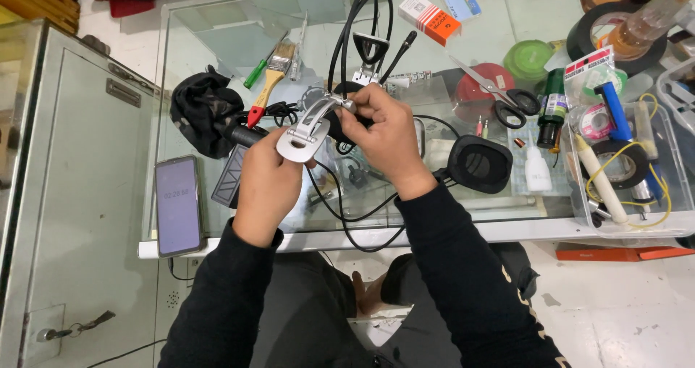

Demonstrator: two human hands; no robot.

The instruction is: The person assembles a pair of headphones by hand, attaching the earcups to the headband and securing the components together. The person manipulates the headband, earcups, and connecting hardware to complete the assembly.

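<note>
Here the left hand (269,183) is gripping the silver headset yoke (308,131) from below, while the right hand (387,133) is pinching its upper end, hiding the joint. The yoke is slanting from lower left to upper right above the glass counter (217,42). A clear plastic bin (655,220) is holding tape rolls and wire.

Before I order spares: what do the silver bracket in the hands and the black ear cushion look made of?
Silver bracket: probably painted plastic or cast metal; its satin grey sheen leaves it open. Black ear cushion: likely leatherette over foam, judging by its soft, matte rounded rim.
</note>
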